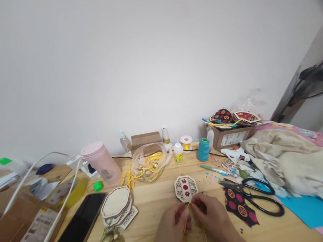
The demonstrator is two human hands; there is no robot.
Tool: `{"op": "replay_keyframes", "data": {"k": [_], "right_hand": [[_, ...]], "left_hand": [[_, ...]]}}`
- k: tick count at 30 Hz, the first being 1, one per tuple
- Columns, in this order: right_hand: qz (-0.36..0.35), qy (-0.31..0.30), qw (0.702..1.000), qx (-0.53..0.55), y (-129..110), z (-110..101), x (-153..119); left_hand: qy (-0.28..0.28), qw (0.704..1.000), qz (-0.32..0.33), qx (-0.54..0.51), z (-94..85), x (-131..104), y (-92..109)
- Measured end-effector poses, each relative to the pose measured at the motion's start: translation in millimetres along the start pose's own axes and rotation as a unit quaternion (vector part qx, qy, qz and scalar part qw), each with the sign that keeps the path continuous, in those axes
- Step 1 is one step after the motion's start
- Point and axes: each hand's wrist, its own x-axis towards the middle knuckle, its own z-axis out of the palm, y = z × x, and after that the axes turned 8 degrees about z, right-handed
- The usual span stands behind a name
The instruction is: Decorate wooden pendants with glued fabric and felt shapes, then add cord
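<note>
A wooden fretwork ornament (185,188) with red fabric showing through its cut-outs lies flat on the table. Just below its lower edge, my left hand (175,223) and my right hand (209,212) pinch a thin yellow cord (205,237). The cord runs between my fingertips close to the ornament, and one end trails down toward the table's front. Fingers of both hands are closed on it; whether it passes through a hole in the ornament, I cannot tell.
Black-handled scissors (265,198) rest on patterned fabric (238,204) at right. Left are stacked wooden pieces (116,201), a phone (82,218) and a pink tumbler (102,161). Behind stand a glue bottle (178,153), teal thread (203,150) and a bag of yellow cords (151,162).
</note>
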Motion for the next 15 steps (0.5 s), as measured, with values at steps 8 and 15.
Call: {"op": "replay_keyframes", "data": {"k": [8,15], "right_hand": [[-0.012,0.012,1.000,-0.001,0,-1,0],[-0.014,0.019,1.000,-0.007,-1,-3,-1]], "left_hand": [[0.047,0.993,0.042,0.101,4.0,17,16],[0.072,0.986,0.049,0.139,3.3,19,14]]}}
